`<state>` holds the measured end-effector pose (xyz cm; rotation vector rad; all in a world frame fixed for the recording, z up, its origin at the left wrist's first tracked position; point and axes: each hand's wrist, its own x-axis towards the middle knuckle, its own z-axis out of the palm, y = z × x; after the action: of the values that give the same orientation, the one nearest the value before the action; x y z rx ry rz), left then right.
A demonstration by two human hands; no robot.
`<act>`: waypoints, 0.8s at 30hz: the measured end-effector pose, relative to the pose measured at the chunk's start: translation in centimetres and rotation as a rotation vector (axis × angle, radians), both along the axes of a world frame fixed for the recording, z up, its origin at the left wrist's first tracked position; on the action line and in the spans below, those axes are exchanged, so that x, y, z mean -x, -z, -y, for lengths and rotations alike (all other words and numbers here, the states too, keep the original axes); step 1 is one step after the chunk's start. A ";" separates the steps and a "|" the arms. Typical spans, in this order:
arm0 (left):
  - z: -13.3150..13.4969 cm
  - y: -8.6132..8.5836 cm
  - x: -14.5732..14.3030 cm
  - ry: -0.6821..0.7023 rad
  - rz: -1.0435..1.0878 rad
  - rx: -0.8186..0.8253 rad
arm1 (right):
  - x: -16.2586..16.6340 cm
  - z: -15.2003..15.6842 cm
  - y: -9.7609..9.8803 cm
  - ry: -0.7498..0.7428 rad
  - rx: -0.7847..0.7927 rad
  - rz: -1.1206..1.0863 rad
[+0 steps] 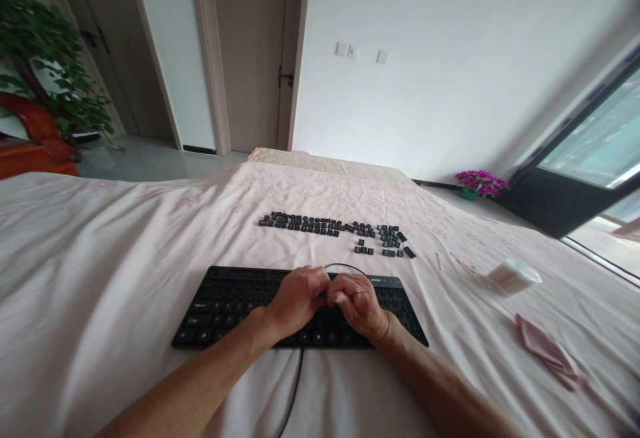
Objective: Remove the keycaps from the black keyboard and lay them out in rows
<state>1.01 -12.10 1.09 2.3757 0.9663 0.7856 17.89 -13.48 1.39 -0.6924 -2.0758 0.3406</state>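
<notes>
Together, the left hand (296, 299) and right hand (361, 305) rested curled on the keyboard (220, 305), whether pinching anything unclear, loose keys (335, 228) lying beyond.

One head-worn view looks forward and down across the bed (100, 278), close above the keyboard (225, 301) at the near edge, reaching the far wall (450, 58), doors left and window (595, 151) right.
</notes>
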 end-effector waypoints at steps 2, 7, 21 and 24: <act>0.1 -0.1 0.1 0.018 0.044 0.025 | 0.1 0.2 -0.2 0.033 -0.010 -0.044; 0.0 -0.3 0.1 0.014 0.184 0.137 | 0.0 0.4 -0.7 0.034 -0.005 -0.007; -1.2 1.1 0.2 -0.128 0.592 0.439 | -0.1 -0.6 -2.3 0.434 0.110 0.303; -1.2 1.1 0.3 -0.121 0.639 0.459 | 0.2 -0.6 -2.0 0.467 0.202 0.350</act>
<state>0.73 -10.86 -0.05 1.5386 0.8893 1.1307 17.72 -12.90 3.39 -1.4101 -2.1334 0.1695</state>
